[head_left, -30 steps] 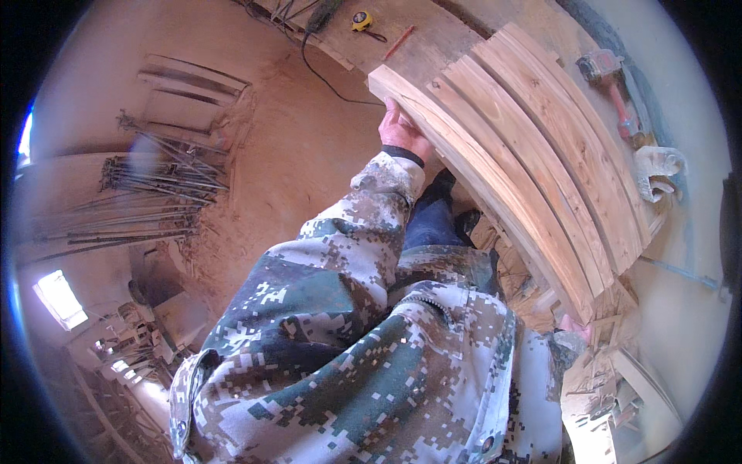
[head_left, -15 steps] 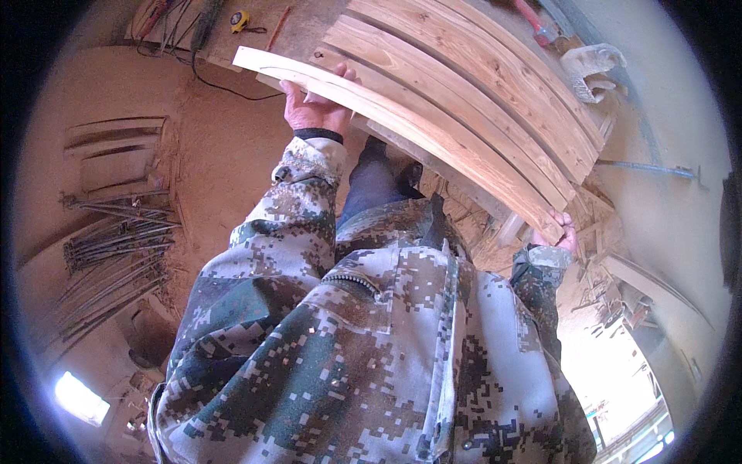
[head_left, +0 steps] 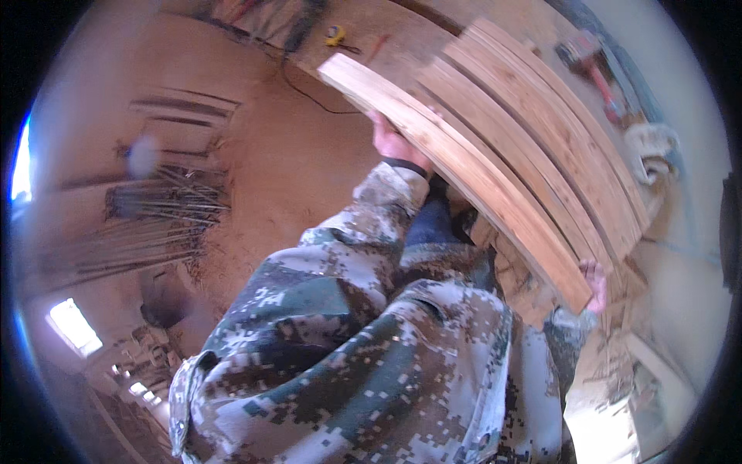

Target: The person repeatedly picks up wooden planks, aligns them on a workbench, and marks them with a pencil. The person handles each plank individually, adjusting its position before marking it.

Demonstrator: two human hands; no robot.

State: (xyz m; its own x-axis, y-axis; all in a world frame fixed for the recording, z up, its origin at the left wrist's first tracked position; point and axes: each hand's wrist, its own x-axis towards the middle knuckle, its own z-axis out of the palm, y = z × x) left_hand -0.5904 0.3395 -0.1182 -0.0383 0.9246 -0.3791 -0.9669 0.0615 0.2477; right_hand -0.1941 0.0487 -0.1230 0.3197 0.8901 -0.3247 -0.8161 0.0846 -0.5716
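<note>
The left hand (head_left: 398,145) and right hand (head_left: 595,284) are clasping one curved beam (head_left: 487,185) near its ends, at least three planks (head_left: 549,127) and one tape measure (head_left: 335,35) lying on the workbench (head_left: 371,17) beyond, above brown floor (head_left: 286,162).

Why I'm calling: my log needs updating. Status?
Left hand, right hand holding near curved board. Yellow tape measure beyond its left end; more curved boards alongside.

Matt, smooth-looking wooden curved board (head_left: 493,193), matt cloth jacket (head_left: 371,363)
</note>
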